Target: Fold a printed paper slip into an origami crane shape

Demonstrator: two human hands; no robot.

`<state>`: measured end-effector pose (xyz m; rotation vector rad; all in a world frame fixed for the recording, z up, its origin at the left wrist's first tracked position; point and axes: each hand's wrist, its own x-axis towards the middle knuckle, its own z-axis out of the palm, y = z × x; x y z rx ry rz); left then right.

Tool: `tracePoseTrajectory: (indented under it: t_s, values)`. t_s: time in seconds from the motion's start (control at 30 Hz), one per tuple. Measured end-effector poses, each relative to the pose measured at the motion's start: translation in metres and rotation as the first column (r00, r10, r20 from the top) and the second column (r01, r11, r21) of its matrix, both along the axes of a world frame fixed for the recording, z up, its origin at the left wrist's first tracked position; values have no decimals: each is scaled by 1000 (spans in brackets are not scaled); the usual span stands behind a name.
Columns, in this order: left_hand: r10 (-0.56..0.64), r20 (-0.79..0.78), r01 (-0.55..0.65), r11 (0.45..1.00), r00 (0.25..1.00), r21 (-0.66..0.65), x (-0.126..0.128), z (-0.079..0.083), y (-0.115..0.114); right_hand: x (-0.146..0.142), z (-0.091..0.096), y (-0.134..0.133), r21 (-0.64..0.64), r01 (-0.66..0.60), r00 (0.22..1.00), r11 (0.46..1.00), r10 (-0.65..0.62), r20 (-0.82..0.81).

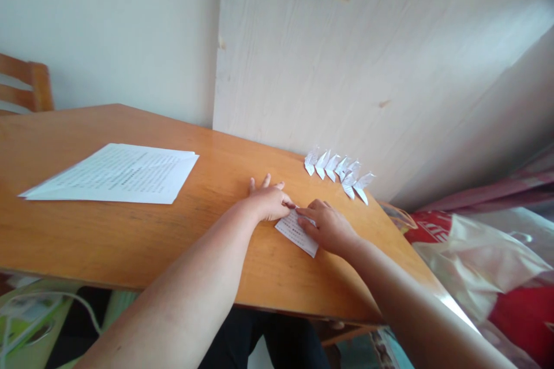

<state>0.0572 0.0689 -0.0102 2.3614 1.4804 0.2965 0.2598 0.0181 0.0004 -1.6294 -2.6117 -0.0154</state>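
A small folded piece of printed paper (296, 234) lies flat on the wooden table (130, 230). My right hand (328, 226) rests on its right part, fingers curled and pressing it down. At the paper's upper left corner is my left hand (269, 200), thumb and forefinger pinched on the paper's edge while the other fingers spread on the table. Just beyond both hands, several folded white paper figures (337, 172) stand in a row near the table's far edge.
A stack of printed sheets (115, 173) lies on the table's left. A pale wooden panel (346, 69) stands behind the table. A wooden chair back (30, 87) shows at far left. Red and clear plastic bags (476, 259) sit at the right.
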Motion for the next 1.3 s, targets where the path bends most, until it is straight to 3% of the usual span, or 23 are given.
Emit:
tracePoseTrajectory:
  t_s: [0.2,0.3,0.6,1.03,1.17,1.3]
  values:
    - [-69,11,63,962,998,267,8,-7,-6,-8,1,-10,60,53,991,997,-60,119]
    - [-128,17,115,935,992,336,15,-9,-9,-10,0,-13,102,51,986,993,-66,150]
    - [-149,23,138,955,989,262,14,-13,-8,-12,-3,-24,164,-25,983,986,-5,183]
    - [-117,30,108,971,993,212,15,-8,-13,10,2,-96,48,-79,996,996,81,-34]
    - [-128,28,119,970,991,214,14,-5,-15,18,4,-90,24,-112,987,993,114,-117]
    - [-124,7,120,970,992,209,14,-1,-15,20,7,-58,66,39,980,997,-26,-198]
